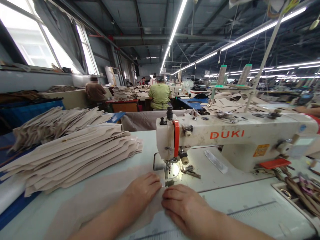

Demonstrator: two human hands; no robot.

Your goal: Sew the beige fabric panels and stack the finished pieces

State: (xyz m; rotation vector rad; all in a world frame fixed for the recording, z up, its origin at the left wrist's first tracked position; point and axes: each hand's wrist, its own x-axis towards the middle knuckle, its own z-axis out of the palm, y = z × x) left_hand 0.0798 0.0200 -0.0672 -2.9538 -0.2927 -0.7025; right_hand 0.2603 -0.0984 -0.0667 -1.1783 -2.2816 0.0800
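Two forearms in from 6 o'clock, converging toward the needle. Left hand palm down, fingers straight and close together, pressed flat on a pale fabric piece, fingertips aimed at 1 o'clock. Right hand palm down too, knuckles slightly raised, fingers aimed at 10 o'clock, tips on the cloth just beside the left fingertips. Neither one closed around anything: both laid out flat, pinning cloth to the counter. Fabric piece spread from under the hands toward 8 o'clock, its front edge right at the presser foot, at 12 o'clock of the fingertips.

Counted:
- One white sewing machine lettered DUKI, stretching from 12 to 3 o'clock.
- One pair of snips on the counter, just at 3 o'clock of the presser foot.
- Two heaps of cut beige pieces at 9 to 10 o'clock: near stack and far stack.
- Two thread cones with green caps at 1 o'clock: first cone and second cone.
- Two seated people far off, backs turned: brown shirt at 11 o'clock, green shirt at 12.
- One other person's forearm at 3 o'clock, behind the machine.
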